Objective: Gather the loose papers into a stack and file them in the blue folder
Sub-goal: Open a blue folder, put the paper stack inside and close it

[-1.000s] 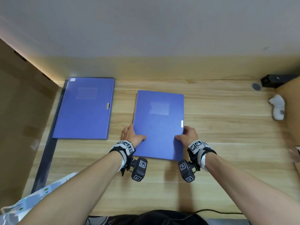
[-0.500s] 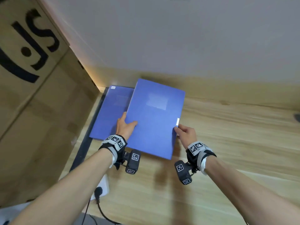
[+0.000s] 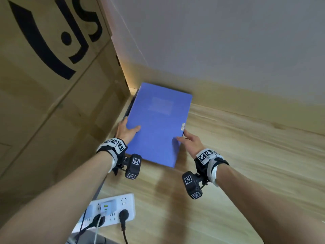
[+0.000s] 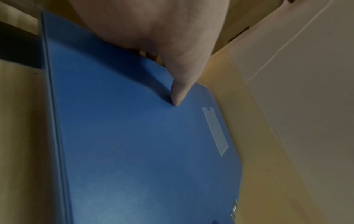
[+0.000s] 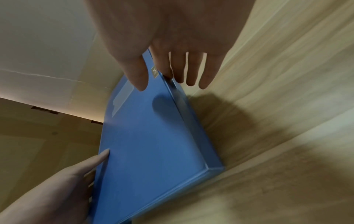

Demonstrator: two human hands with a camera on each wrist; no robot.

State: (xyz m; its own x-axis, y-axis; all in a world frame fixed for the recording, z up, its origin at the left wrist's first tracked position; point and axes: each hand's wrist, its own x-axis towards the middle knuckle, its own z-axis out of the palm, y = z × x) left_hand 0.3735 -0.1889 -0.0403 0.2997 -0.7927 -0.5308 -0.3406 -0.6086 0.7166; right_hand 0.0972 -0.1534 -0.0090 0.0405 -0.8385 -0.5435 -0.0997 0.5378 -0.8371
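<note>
A closed blue folder with a clear label pocket lies flat in the desk's back left corner. My left hand grips its left edge, thumb on the cover and fingers underneath. My right hand holds the right edge by the metal clasp, its thumb over the cover and straight fingers along the side. In the wrist views the folder fills the middle. The second blue folder from earlier is hidden beneath it. No loose papers show.
A tall cardboard box with black lettering stands tight against the folder's left side. A white power strip with plugs lies off the desk's near left. The pale wall runs behind. Bare wooden desk stretches to the right.
Both hands lifted the folder from the middle of the desk and carried it left and back, over the second folder. The head view has swung left toward the cardboard box.
</note>
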